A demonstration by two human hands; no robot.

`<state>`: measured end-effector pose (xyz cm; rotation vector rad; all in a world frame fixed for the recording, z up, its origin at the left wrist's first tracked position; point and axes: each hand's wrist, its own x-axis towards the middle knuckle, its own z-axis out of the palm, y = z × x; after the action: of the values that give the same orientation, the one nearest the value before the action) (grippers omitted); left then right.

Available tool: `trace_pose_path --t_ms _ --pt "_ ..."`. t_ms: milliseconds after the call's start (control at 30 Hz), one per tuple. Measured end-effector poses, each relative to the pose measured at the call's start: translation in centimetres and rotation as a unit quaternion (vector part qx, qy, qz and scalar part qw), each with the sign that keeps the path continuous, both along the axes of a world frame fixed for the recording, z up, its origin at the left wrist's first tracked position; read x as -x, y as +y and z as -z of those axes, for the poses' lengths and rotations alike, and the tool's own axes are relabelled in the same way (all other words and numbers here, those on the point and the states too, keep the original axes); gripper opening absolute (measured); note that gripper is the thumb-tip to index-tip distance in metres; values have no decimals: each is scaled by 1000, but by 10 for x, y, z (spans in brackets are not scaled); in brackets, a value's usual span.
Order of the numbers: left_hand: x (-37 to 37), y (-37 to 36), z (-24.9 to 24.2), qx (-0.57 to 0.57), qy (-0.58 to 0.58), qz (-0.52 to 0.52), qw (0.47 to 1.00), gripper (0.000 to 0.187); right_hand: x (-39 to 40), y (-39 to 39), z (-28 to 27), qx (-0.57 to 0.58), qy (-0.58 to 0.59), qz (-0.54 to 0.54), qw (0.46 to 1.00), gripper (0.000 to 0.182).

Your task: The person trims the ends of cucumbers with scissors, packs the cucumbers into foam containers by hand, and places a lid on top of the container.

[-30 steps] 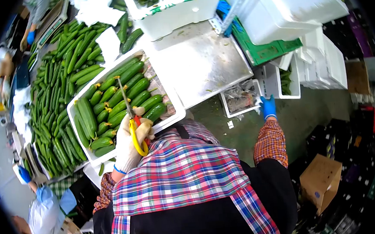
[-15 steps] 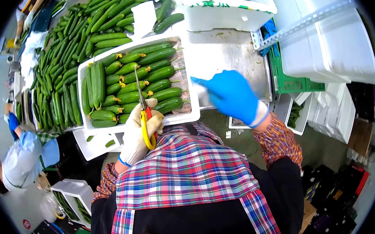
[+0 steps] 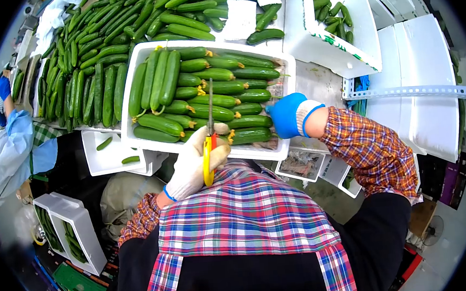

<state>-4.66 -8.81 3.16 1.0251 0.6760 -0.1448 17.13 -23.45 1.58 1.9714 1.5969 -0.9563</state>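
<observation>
A white foam box point(image 3: 289, 82) filled with rows of green cucumbers point(image 3: 214, 111) stands in front of me. Several longer cucumbers lie upright in its left part. My left hand point(image 3: 197, 161), in a white knit glove, is closed around scissors point(image 3: 208, 161) with yellow and red handles, their blades pointing away over the cucumbers. My right hand point(image 3: 287, 114), in a blue glove, is at the right rim of the box, beside the stem ends of the cucumbers. Its fingers are curled, and what they hold, if anything, is too small to make out.
A large cucumber heap point(image 3: 112, 40) lies behind and left. Another foam box point(image 3: 339, 46) with cucumbers stands at the back right, near a metal perforated rail point(image 3: 413, 94). A co-worker's blue-gloved hand point(image 3: 3, 87) shows at the far left. White cloths point(image 3: 240, 19) lie at the back.
The view has turned, so the box appears further right. My right hand has moved in to the box's right rim, and its pointing finger is now curled. My left hand still holds the scissors.
</observation>
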Motion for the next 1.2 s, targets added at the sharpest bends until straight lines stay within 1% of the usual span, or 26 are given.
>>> trace_pose_path --t_ms 67,133,200,267,300,333,400,433,500,567,600,633,667,700,767,800,867,933,1000,1033,1067,1133,1200 --pt "7 19 2 -1 -16 25 1000 48 0 11 -3 75 23 17 997 25" --pt "15 44 0 18 -26 43 999 49 2 25 -15 122 44 57 990 29" --pt "23 72 -2 33 -36 59 997 51 8 30 -16 154 9 79 985 40" --pt "33 103 -2 22 -53 44 997 52 13 39 -26 215 -18 79 973 66" --pt "41 120 2 21 -71 41 996 52 12 46 -33 237 3 143 961 62" --pt "47 137 -3 42 -58 38 997 51 8 44 -28 208 6 133 969 55" --pt "59 166 0 57 -76 33 995 50 7 47 -24 148 -121 86 978 46" --pt "65 180 3 63 -92 35 993 49 10 57 -23 45 -179 79 980 40" --pt "73 203 4 41 -90 42 994 49 30 116 -59 -127 -157 123 972 43" --pt "79 217 5 46 -78 38 995 50 45 168 -77 -179 -130 50 974 49" --pt "80 222 2 47 -77 42 995 50 46 181 -70 -178 -130 53 974 49" --pt "80 225 -2 16 -68 48 996 51 45 191 -59 -245 -131 -58 959 57" --pt "80 228 -3 -14 -60 53 997 52 42 198 -48 -308 -130 -171 927 66" --pt "83 228 -3 -13 -75 44 996 51 37 204 -38 -308 -129 -173 927 66" --pt "86 228 -3 2 -83 34 996 51 30 215 -24 -280 -87 -235 927 66" --pt "88 226 -2 16 -92 25 995 51 29 219 -23 -279 -83 -246 924 66" --pt "87 222 -4 10 -91 4 996 49 26 226 -24 -203 -102 -197 954 60" --pt "84 221 -7 -9 -91 -2 996 47 20 229 -15 -217 -113 -200 949 58" --pt "79 220 -12 -26 -93 -13 995 43 12 233 -12 -294 -134 -236 916 56" --pt "75 218 -15 -52 -78 -25 995 42 10 231 -13 -304 -127 -235 914 51" --pt "71 216 -19 -75 -62 -35 995 40 10 232 -16 -309 -127 -237 912 51" --pt "62 213 -24 -82 -41 -19 996 39 9 234 -24 -200 -103 -198 954 49" --pt "55 209 -26 -86 -18 -1 996 38 2 230 -18 -215 -101 -211 948 48"
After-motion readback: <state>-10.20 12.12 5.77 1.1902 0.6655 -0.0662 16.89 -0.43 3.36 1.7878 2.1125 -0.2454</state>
